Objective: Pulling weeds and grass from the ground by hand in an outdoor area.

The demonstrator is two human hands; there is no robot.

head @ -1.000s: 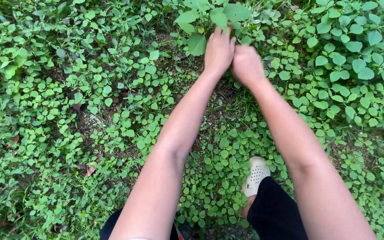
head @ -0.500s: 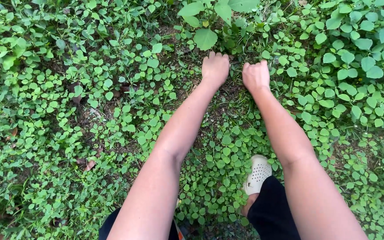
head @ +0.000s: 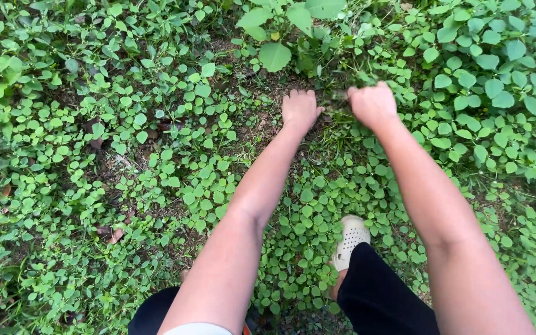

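The right hand (head: 373, 104) is closed into a fist, fingers curled under, and a small dark-green tuft of weeds (head: 340, 95) sticks out at its 9 o'clock side; it seems the fist is clamped on these stems, though the blur there makes it hard to be sure. The left hand (head: 299, 109) lies just beside it, at 9 o'clock from the fist, with fingers bent down onto the ground. Whether these fingers pinch something I cannot tell, because the fingertips are pressed into the soil and leaves.

Between the two hands the tuft is low, close to the ground, and it touches the right fist. Under the left hand is a patch of bare soil (head: 262, 99), brown, with small dry bits.

At 12 o'clock from the hands stands a plant (head: 274, 56) with bigger, broad leaves, near them but apart. All around, small round-leaved ground cover (head: 175, 161) fills the view; at 3 o'clock from the right hand the leaves are larger and denser.

Both forearms are bare and run from the lower edge up to the hands. At 6 o'clock from the hands, between the arms, a white shoe (head: 350, 241) with small holes rests on the leaves, and a black trouser leg (head: 383, 298) comes down to it. A second dark knee (head: 153, 313) shows at the bottom, at 7 o'clock. A dry brown leaf (head: 116, 234) lies at 8 o'clock, well apart from the hands.
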